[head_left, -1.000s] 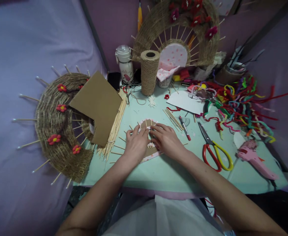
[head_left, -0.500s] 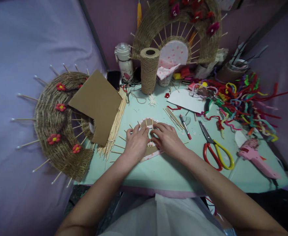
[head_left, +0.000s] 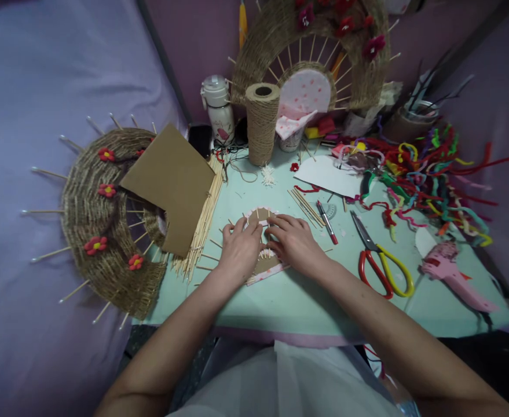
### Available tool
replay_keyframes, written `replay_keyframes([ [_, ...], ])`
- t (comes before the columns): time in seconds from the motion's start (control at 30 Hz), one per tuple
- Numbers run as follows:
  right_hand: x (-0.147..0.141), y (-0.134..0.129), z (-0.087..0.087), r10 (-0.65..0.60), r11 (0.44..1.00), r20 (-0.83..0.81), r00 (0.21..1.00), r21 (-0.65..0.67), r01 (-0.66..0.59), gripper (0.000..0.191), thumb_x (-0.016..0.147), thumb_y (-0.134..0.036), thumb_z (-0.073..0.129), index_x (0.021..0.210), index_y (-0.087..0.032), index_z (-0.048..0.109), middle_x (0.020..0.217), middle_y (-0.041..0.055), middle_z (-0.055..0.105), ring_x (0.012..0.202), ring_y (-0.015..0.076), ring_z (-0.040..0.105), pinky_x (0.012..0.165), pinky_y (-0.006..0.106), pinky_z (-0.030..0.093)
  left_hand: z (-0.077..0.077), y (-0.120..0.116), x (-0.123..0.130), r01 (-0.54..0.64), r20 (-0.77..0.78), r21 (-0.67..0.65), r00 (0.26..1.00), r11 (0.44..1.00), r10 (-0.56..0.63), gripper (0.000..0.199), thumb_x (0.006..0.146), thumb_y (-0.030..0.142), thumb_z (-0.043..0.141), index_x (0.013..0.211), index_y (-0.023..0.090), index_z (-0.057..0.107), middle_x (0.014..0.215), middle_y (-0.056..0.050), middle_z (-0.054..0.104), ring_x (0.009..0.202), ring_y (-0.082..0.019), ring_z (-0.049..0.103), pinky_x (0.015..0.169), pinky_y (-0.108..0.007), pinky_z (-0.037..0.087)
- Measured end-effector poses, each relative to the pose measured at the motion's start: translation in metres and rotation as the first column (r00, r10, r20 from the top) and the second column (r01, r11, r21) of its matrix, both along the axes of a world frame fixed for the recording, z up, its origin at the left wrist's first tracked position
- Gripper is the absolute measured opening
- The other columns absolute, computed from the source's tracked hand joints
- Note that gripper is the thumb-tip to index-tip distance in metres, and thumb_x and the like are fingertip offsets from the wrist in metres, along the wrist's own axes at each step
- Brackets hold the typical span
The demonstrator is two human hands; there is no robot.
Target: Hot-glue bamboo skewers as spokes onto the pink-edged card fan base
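Observation:
Side by side, my left hand [head_left: 242,250] and my right hand [head_left: 296,242] rest over a small cardboard piece [head_left: 268,265] edged with pink dotted fabric. Both have bent fingers closed on the work, their fingertips almost meeting at its middle. A second cardboard part with a scalloped fabric rim [head_left: 259,214] shows just beyond the fingertips. Thin wooden sticks [head_left: 211,257] fan out from under my left hand, and a few upright-looking ones lie across the cardboard between the hands. My fingers hide the exact spots where they grip.
Left are a twine-woven fan [head_left: 80,208], a brown cardboard sheet [head_left: 171,179] and a stick bundle [head_left: 206,226]. A twine spool [head_left: 262,130] and bottle [head_left: 219,116] stand behind. Scissors [head_left: 373,252], a pen [head_left: 327,222], a pink glue gun [head_left: 456,278] and tangled pipe cleaners [head_left: 436,174] lie right.
Both hands stay over the cardboard piece, with only slight finger shifts. The whole view has moved a little.

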State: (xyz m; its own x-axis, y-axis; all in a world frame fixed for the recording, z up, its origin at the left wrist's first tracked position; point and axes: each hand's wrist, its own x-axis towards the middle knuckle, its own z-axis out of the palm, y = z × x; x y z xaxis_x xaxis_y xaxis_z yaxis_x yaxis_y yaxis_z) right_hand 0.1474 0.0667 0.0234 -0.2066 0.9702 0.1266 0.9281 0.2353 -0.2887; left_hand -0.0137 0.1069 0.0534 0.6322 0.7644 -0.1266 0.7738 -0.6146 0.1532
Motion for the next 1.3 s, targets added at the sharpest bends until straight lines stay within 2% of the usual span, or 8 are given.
replay_keyframes([
  [0.53, 0.0047, -0.0012, 0.0065, 0.009, 0.998, -0.038, 0.999, -0.057, -0.011, 0.016, 0.091, -0.030, 0.067, 0.105, -0.023, 0.067, 0.142, 0.0062, 0.058, 0.133, 0.0282, 0.047, 0.098, 0.044, 0.033, -0.0013, -0.0001, 0.0003, -0.011, 0.006, -0.004, 1.000, 1.000, 0.011, 0.037, 0.094, 0.024, 0.059, 0.130, 0.022, 0.056, 0.143, -0.008, 0.055, 0.136, -0.030, 0.041, 0.103, -0.051, 0.035],
  [0.8, 0.0032, -0.0009, 0.0060, 0.001, 0.999, -0.007, 1.000, -0.043, -0.001, 0.017, 0.090, -0.033, 0.068, 0.104, -0.023, 0.068, 0.141, 0.0069, 0.059, 0.132, 0.0279, 0.048, 0.097, 0.044, 0.032, -0.0012, -0.0004, 0.0004, -0.015, -0.008, -0.006, 1.000, 1.000, 0.015, 0.041, 0.094, 0.025, 0.059, 0.135, 0.022, 0.053, 0.148, -0.007, 0.051, 0.138, -0.029, 0.039, 0.105, -0.052, 0.034],
  [1.3, -0.0017, -0.0015, 0.0063, -0.026, 0.999, 0.023, 0.999, -0.020, 0.027, 0.009, 0.092, -0.029, 0.065, 0.098, -0.024, 0.068, 0.138, 0.0055, 0.062, 0.129, 0.0272, 0.050, 0.099, 0.047, 0.029, -0.0010, -0.0001, 0.0022, -0.027, -0.013, -0.024, 1.000, 0.999, 0.027, 0.037, 0.096, 0.025, 0.055, 0.133, 0.023, 0.054, 0.147, -0.008, 0.052, 0.139, -0.029, 0.037, 0.104, -0.052, 0.031],
])
